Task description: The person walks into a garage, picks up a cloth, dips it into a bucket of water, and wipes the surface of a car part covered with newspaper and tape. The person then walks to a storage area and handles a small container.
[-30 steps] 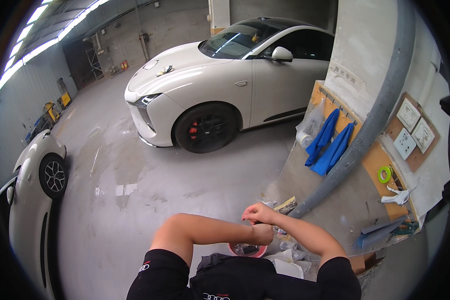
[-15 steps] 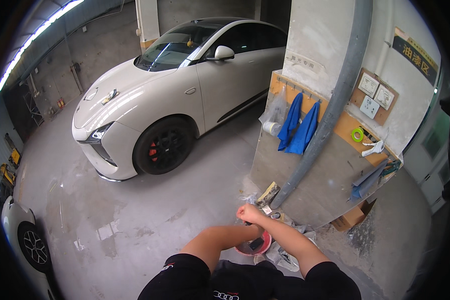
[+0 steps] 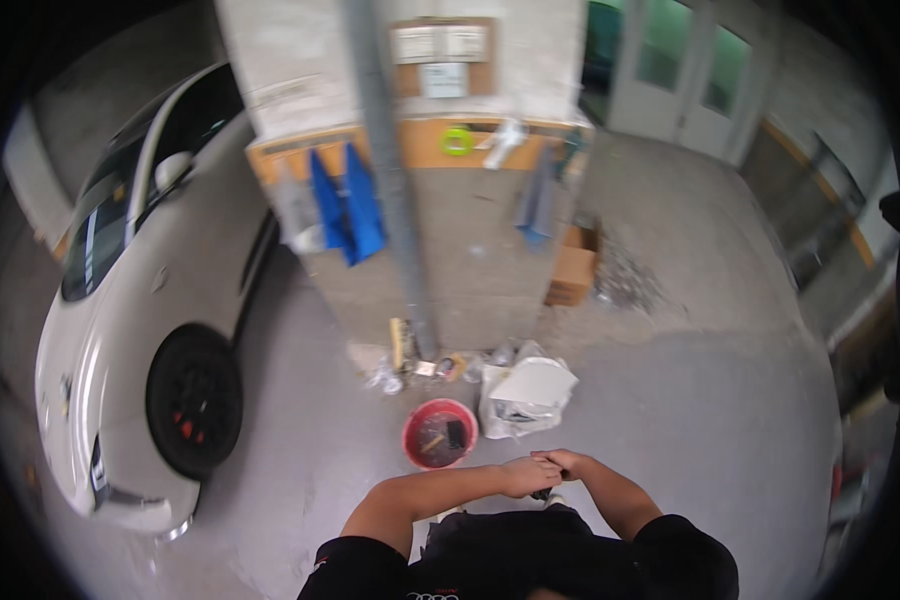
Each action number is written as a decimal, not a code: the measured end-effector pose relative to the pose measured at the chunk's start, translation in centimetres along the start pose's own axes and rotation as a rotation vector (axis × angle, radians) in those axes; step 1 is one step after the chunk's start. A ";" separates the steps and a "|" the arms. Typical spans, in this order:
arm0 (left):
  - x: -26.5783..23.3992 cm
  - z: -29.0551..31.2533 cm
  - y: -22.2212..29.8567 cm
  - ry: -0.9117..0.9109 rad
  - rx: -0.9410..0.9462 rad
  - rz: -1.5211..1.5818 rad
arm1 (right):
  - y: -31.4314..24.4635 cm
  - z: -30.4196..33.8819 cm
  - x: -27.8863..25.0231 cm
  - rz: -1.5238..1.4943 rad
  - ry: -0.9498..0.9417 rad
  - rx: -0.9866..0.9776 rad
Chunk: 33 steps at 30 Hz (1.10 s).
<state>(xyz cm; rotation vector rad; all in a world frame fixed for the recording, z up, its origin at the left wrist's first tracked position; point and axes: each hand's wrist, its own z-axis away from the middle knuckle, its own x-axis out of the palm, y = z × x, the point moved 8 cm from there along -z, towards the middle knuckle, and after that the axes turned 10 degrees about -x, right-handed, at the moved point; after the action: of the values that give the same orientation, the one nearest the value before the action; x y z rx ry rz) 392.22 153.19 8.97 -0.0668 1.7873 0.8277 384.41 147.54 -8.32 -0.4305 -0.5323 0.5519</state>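
Observation:
My left hand (image 3: 523, 477) and my right hand (image 3: 564, 462) meet in front of my body, the right one's fingers resting over the left one's. Both look closed. A small dark thing (image 3: 541, 493) shows just under them, too blurred and covered to name. To the left of the hands, on the floor, stands a red bucket (image 3: 407, 437) with murky liquid, a black block and a tan stick-like piece in it. A white plastic bag (image 3: 503, 411) with a pale sheet on top sits just beyond my hands.
A white car (image 3: 120, 385) stands on the left. Ahead, a grey pipe (image 3: 394, 170) runs down a pillar beside blue cloths (image 3: 363, 213) on hooks. Green tape (image 3: 457, 141) hangs on the board. A cardboard box (image 3: 573, 268) lies at the pillar's right foot.
The view has swung right, so the car sits farther left and the pillar is in the middle. My hands have moved from above the bucket to its right, close together.

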 end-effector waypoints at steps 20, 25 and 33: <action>10.8 -45.4 -11.7 0.009 -0.781 0.745 | -1.4 28.7 -44.8 -0.170 0.698 -0.685; 8.6 -58.3 -20.9 -0.233 -0.714 1.129 | -14.8 29.9 -56.4 -0.193 0.762 -0.756; -3.8 -81.7 -37.9 0.060 -0.867 1.358 | -36.3 33.6 -76.0 0.149 1.050 -1.010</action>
<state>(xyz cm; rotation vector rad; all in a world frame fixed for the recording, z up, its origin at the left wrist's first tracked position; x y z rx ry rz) 343.37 77.55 5.16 0.6243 1.2135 2.5176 323.62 82.67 9.59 -1.6098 0.2987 0.0932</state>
